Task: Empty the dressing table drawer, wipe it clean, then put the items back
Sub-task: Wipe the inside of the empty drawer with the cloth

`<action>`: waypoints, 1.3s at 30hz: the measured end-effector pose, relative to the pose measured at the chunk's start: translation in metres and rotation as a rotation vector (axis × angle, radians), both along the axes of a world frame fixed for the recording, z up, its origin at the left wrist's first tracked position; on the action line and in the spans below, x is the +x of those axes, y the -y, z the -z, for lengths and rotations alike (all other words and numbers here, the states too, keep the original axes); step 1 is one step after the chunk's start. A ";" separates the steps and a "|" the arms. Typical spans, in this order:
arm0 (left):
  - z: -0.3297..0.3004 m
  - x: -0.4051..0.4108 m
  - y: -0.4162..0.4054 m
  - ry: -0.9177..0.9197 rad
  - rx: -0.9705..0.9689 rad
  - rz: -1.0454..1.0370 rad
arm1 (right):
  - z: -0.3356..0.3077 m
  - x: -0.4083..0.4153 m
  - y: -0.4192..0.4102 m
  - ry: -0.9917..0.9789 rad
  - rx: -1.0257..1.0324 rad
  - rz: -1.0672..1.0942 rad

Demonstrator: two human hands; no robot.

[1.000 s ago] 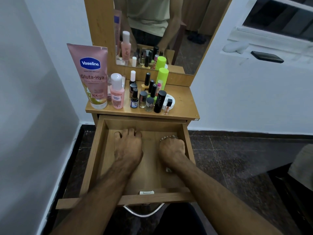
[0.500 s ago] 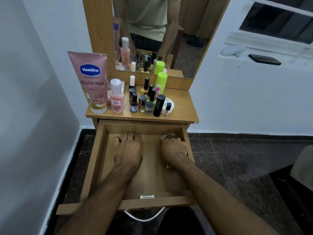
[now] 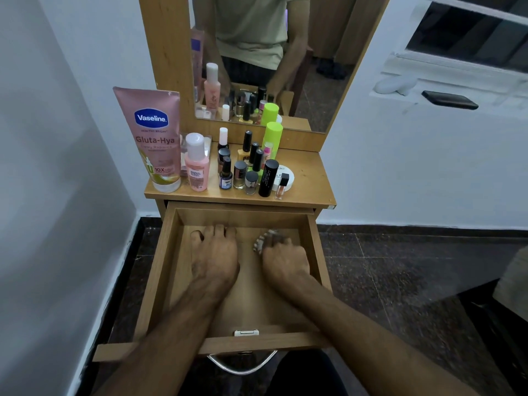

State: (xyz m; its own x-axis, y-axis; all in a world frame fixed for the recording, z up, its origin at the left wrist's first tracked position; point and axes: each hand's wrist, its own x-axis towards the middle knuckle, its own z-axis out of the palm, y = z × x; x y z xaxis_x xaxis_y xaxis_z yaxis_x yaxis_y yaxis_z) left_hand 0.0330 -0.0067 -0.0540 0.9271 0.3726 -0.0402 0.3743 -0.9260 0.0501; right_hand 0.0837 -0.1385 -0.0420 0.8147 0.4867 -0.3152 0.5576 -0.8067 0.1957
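Both hands are sliding a little toward the back wall of the drawer (image 3: pixel 168 270) compared with a second ago, the right hand (image 3: pixel 285 262) turning so that more of the pale, crumpled wad (image 3: pixel 264 240) is showing beyond its knuckles.

Emptying is looking done: the drawer is standing pulled fully out, and apart from that wad nothing is lying on its wooden floor around or between the hands. Its contents seem to be waiting on the table top (image 3: pixel 308 178), well beyond the fingertips: the tall pink Vaseline tube (image 3: pixel 151 138), the pink bottle (image 3: pixel 196 164), the green-capped spray (image 3: pixel 271 138) and the cluster of small nail-polish bottles (image 3: pixel 243 170).

Wiping is the step now going on. The left hand (image 3: pixel 214 258) is lying flat, fingers relaxed and spread, holding nothing, its fingertips close to the back wall. The right hand is curled around the wad, which is sticking out just ahead of its fingers near the back right corner; it is blurred, so it is probably a cloth or tissue, though that is hard to confirm.

Still to come, by my reading: finishing the wipe toward the front edge under the wrists, then returning every item from the table top.
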 end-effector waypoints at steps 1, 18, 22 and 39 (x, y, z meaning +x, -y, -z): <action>0.001 0.000 0.000 -0.001 0.003 -0.002 | -0.002 0.004 0.005 -0.008 0.017 0.007; 0.005 -0.001 -0.001 0.037 0.021 -0.015 | -0.003 0.009 -0.004 0.052 0.068 0.080; 0.008 0.000 -0.003 0.030 0.007 -0.010 | -0.002 0.015 0.012 0.003 0.081 0.090; -0.003 -0.003 -0.002 0.056 -0.041 -0.060 | -0.011 0.010 -0.004 -0.038 0.104 -0.020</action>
State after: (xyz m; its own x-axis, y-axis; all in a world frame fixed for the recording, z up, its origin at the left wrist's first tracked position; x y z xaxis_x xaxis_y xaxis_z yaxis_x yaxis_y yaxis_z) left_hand 0.0297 -0.0048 -0.0507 0.9042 0.4270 -0.0050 0.4249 -0.8985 0.1102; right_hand 0.0934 -0.1349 -0.0313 0.7929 0.5345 -0.2926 0.5793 -0.8101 0.0901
